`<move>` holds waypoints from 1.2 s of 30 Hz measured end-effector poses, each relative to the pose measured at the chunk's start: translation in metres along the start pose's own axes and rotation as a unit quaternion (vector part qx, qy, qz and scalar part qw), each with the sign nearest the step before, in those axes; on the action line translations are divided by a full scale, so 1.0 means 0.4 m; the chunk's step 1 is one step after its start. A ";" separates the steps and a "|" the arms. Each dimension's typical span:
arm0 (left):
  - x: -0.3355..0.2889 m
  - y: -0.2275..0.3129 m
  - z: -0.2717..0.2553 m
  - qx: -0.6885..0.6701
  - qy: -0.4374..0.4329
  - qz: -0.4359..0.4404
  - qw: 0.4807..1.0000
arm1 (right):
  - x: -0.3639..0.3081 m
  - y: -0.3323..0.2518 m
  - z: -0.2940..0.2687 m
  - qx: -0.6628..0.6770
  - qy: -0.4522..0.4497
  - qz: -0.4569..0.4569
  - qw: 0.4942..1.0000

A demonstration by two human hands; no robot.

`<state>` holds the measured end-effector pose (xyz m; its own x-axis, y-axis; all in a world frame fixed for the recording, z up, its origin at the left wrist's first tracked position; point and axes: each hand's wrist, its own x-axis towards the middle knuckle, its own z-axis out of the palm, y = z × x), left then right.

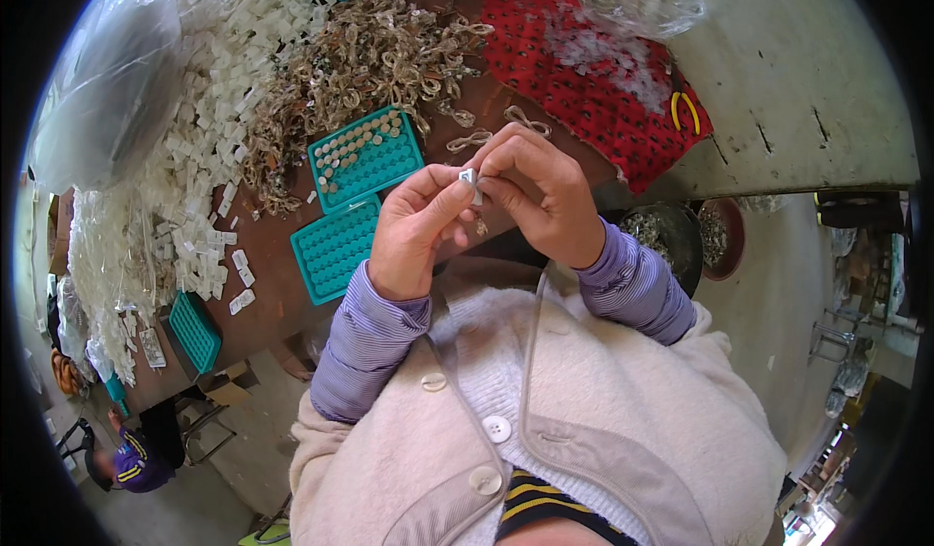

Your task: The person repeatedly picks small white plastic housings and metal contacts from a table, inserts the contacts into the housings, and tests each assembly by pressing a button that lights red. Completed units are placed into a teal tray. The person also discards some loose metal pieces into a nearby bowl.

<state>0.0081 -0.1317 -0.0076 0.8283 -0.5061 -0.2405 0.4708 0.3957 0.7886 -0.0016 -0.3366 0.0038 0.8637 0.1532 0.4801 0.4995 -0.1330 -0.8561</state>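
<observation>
Between my two hands is a small white plastic piece [469,176] with a dark mark on its face. My left hand [413,230] pinches it between thumb and forefinger. From the other side, the fingertips of my right hand [547,194] are pressed together at the piece's edge; whether they grip a separate small part is hidden. Left of my hands lies a teal tray [368,173] with small round beige pieces in several of its pockets. Against it, nearer me, is a second teal tray [326,252], its pockets bare. Bundled cords [469,141] lie just beyond my fingers.
A heap of coiled cords [365,54] covers the middle of the table, beside a large pile of white plastic pieces [209,108]. Yellow-handled pliers [685,114] rest on a red patterned cloth [584,89]. Buckets [720,239] stand right. Another person [141,460] is at far left.
</observation>
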 end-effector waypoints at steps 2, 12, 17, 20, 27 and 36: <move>-0.009 0.009 -0.016 0.007 -0.001 -0.011 1.000 | -0.004 -0.001 0.011 0.082 -0.001 0.048 0.995; -0.016 0.031 -0.001 0.051 0.008 -0.021 0.998 | -0.016 -0.009 0.009 -0.065 0.029 -0.009 0.997; 0.000 0.013 0.015 -0.105 0.085 0.026 0.990 | -0.043 0.019 -0.139 -0.285 0.066 0.056 0.955; 0.026 0.008 0.013 -0.174 0.037 -0.012 0.984 | -0.069 0.056 -0.156 -0.429 -0.002 0.016 0.903; 0.024 -0.008 0.067 0.477 0.104 0.339 0.804 | -0.064 0.040 -0.053 -0.040 0.113 0.107 0.987; -0.063 0.049 -0.001 0.345 0.125 0.337 0.867 | 0.008 -0.025 0.060 -0.032 0.040 0.007 0.999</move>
<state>-0.0037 -0.1110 0.0137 0.9247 -0.1225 0.3604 -0.3693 -0.0598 0.9274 -0.0057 -0.3114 0.0094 0.8720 0.0730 0.4840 0.4884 -0.1971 -0.8501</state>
